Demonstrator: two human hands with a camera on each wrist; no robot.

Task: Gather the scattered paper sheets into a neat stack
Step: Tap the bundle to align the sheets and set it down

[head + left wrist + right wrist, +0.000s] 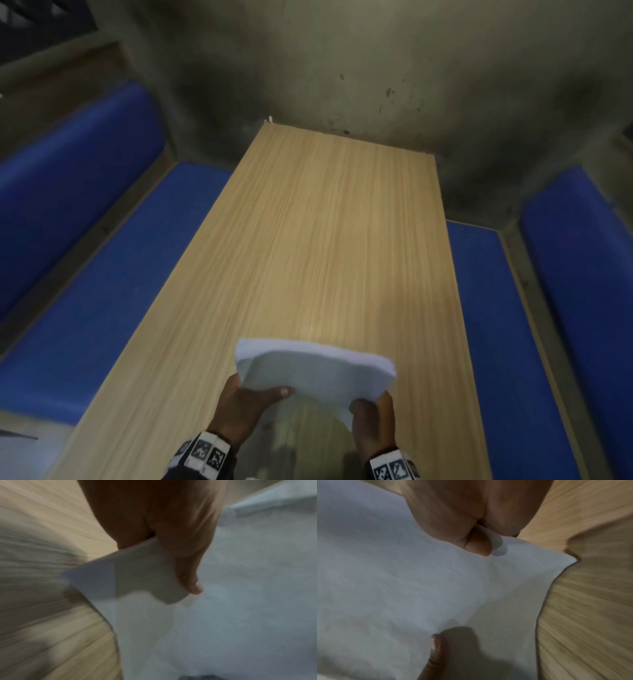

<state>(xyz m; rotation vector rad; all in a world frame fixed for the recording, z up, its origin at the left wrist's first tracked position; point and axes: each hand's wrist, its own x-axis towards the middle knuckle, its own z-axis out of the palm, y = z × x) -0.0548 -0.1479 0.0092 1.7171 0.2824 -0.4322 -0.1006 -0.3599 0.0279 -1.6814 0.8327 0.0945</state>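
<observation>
From the head view, a bundle of white paper sheets [317,371] is held up over the near end of a long wooden table [325,222]. The left hand [245,407] grips the bundle's left edge, its thumb lying across the top face and the fingers tucked underneath. The right hand [371,421] grips the lower right corner, thumb on top. The sheets bow upward between the two hands, and their far edge shows several layers slightly fanned. A shadow falls on the table under the bundle. Blue padded benches [113,274] run along both long sides of the table, and a stained grey wall [376,68] stands at its far end. Both wrists wear bands with black-and-white square markers [205,452].

In the left wrist view, which is blurred, the left hand [154,520] pinches the paper sheets [240,601], the thumb pressed onto the upper face while a corner of the paper sticks out below the palm. The wood-grain table [42,628] shows to the left.

In the right wrist view, the right hand [467,513] is curled on the paper sheets [402,588], a fold of paper caught between thumb and fingers. A thumb tip, which seems to be the other hand's, rests on the sheet near the bottom edge. The table [590,601] lies to the right, streaked with blur.
</observation>
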